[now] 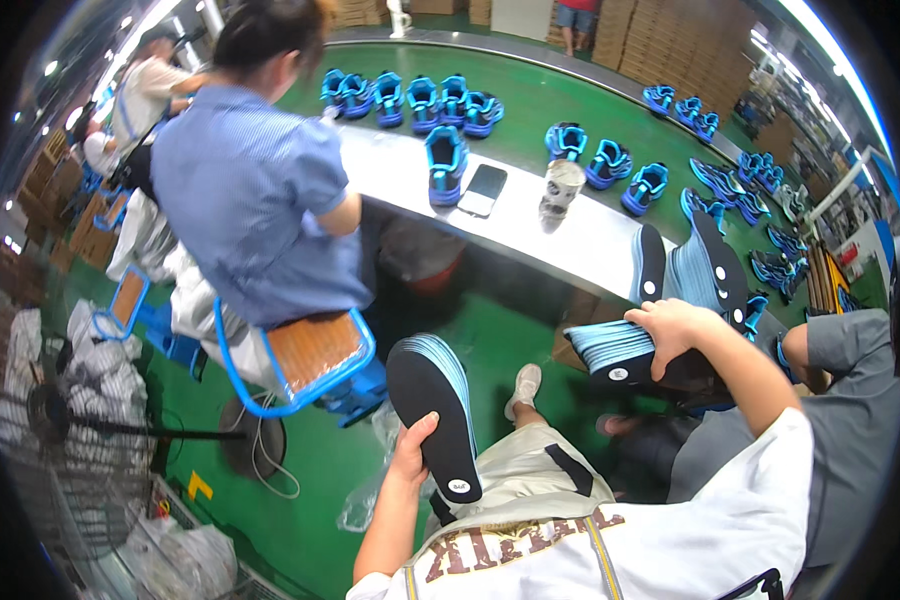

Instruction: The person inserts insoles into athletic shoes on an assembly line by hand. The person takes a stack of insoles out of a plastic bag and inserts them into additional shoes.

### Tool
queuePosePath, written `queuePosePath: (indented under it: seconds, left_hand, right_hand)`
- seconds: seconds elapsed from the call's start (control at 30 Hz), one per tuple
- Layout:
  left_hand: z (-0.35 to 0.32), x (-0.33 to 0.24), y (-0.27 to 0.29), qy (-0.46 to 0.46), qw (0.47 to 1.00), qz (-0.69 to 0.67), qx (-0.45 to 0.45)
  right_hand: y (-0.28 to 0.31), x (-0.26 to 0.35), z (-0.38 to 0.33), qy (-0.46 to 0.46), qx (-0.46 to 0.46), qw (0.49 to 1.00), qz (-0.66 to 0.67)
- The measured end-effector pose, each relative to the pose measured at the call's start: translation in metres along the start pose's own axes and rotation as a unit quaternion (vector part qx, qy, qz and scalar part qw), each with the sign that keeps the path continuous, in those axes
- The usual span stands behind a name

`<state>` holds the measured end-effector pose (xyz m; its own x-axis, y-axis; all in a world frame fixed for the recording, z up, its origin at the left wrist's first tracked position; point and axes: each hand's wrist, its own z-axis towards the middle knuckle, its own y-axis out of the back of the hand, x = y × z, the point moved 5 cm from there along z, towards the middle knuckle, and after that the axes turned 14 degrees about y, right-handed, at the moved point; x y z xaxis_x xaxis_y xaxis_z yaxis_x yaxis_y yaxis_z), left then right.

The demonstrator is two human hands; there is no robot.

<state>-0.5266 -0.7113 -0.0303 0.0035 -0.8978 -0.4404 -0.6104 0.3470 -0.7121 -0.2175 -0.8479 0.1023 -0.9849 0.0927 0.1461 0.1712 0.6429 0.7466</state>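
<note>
My left hand (411, 452) is closed around a stack of insoles (432, 395), black on top with light blue layered edges, held upright over my lap. A small white round mark shows at its heel end. To the right, my right hand (674, 328) grips another stack of insoles (608, 350) lying on its side by the table's near end, its blue edges facing up. Just beyond that hand, more insole stacks (708, 262) lean upright on the table, with a narrower black insole (651, 262) beside them. Some fingers of both hands are hidden behind the insoles.
A white table (530, 225) carries blue sneakers (447, 165), a phone (483, 190) and a patterned cup (562, 185). A co-worker in blue (255, 190) sits at left on a wooden-topped stool (320, 350). Another person in grey (800, 430) is close on my right. Behind runs a green conveyor.
</note>
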Motion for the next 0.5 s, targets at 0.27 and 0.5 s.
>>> queuePosePath:
  seconds: [0.27,0.5]
  left_hand:
    - [0.124,-0.041,-0.083,-0.093,0.990,-0.097,-0.035]
    - [0.172,-0.079,-0.151,-0.175,0.982,-0.007,-0.070]
  right_hand:
    - [0.023,-0.143,0.145,0.011,0.411,0.909,-0.071]
    - [0.033,-0.233,0.198,0.147,0.102,0.955,-0.237]
